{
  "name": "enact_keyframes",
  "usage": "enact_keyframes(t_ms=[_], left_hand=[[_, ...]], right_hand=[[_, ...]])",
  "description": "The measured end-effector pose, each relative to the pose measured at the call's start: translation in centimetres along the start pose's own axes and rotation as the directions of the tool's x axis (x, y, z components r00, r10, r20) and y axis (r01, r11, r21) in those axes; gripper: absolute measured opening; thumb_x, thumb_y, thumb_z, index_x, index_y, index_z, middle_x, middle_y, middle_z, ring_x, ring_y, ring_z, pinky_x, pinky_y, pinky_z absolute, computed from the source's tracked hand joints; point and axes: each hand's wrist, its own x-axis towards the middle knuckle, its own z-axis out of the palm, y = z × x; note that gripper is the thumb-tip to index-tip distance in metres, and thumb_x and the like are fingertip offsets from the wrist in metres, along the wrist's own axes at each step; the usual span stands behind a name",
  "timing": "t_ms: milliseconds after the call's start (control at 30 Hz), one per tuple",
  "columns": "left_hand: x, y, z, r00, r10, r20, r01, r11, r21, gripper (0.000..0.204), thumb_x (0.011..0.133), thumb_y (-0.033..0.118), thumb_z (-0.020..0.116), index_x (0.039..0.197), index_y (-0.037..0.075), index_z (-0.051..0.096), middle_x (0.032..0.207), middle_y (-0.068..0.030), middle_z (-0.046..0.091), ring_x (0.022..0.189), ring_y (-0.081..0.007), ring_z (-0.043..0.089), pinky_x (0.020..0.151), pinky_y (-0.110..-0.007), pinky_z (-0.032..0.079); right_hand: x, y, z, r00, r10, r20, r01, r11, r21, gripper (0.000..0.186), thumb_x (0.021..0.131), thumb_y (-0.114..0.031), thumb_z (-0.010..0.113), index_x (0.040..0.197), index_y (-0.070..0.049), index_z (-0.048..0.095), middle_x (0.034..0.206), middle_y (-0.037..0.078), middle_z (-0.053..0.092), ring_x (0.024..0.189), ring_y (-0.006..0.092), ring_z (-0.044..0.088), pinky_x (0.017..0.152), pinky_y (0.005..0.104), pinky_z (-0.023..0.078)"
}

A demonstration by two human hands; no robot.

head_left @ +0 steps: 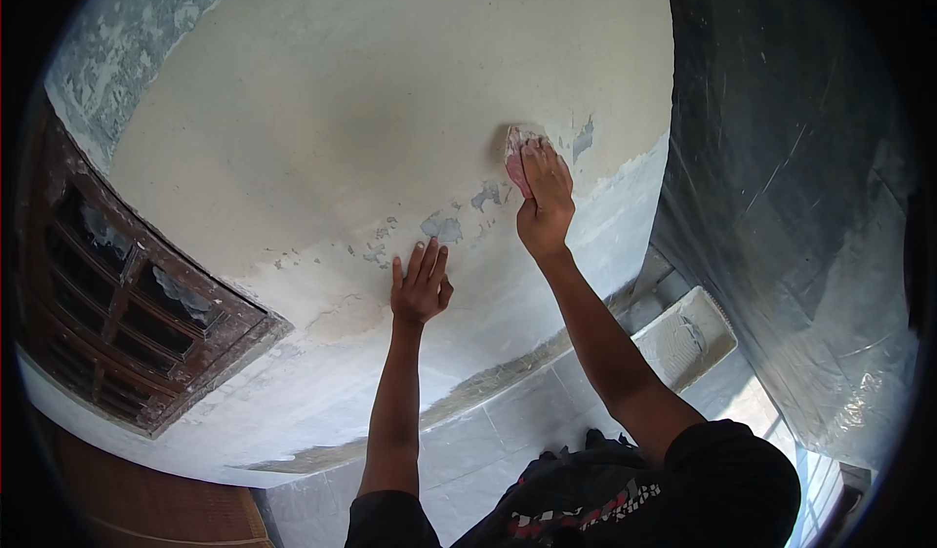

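Note:
Against the plastered wall (322,89), my right hand (549,192) presses a pinkish-red piece (516,162), whitened along its edge; it may be sandpaper or a cloth, I cannot tell which. A grey chipped patch (583,140) lies just right of that hand. Lower and to the left, my left hand (420,284) rests with fingers stretched out on the wall, holding nothing. Its fingertips touch the wall just below another grey patch (442,228) where the coating has flaked off. Smaller chips run between the two hands.
At left, a brown wooden window frame (122,294) with dark panes is set into the wall. Dark plastic sheeting (771,158) hangs at right. On the tiled floor (508,421), a pale rectangular tray (688,338) stands by the wall's foot. A brown panel (156,489) lies lower left.

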Motion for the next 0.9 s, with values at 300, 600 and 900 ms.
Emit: enact_keyframes(t_ms=[300, 600, 900], left_hand=[[-0.2, 0.0, 0.2, 1.0, 0.001, 0.023, -0.001, 1.0, 0.0, 0.044, 0.09, 0.028, 0.049, 0.13, 0.017, 0.065, 0.145, -0.0018, 0.056, 0.136, -0.02, 0.049, 0.122, -0.051, 0.014], [0.4, 0.3, 0.4, 1.0, 0.008, 0.003, -0.008, 1.0, 0.026, 0.043, 0.091, 0.028, 0.049, 0.129, 0.018, 0.066, 0.143, -0.0019, 0.058, 0.136, -0.0202, 0.049, 0.121, -0.051, 0.015], [-0.6, -0.7, 0.4, 0.999, 0.03, 0.019, -0.03, 0.999, 0.032, 0.047, 0.089, 0.029, 0.052, 0.132, 0.014, 0.064, 0.145, -0.0066, 0.056, 0.138, -0.0259, 0.047, 0.12, -0.056, 0.016]], right_hand=[[-10.3, -1.2, 1.3, 0.974, 0.048, 0.222, -0.046, 0.999, -0.014, 0.065, 0.072, 0.017, 0.052, 0.133, -0.004, 0.06, 0.141, 0.014, 0.057, 0.14, 0.0369, 0.044, 0.116, 0.0548, 0.03], [1.7, 3.9, 0.7, 0.994, 0.033, -0.108, -0.038, 0.998, -0.044, 0.067, 0.071, 0.018, 0.048, 0.134, -0.003, 0.06, 0.141, 0.018, 0.056, 0.139, 0.0423, 0.043, 0.117, 0.0543, 0.029], [-11.0, -0.3, 0.1, 0.964, 0.168, 0.208, -0.176, 0.984, 0.02, 0.062, 0.077, 0.018, 0.05, 0.133, -0.005, 0.061, 0.14, 0.015, 0.058, 0.139, 0.0397, 0.044, 0.116, 0.0555, 0.029]])
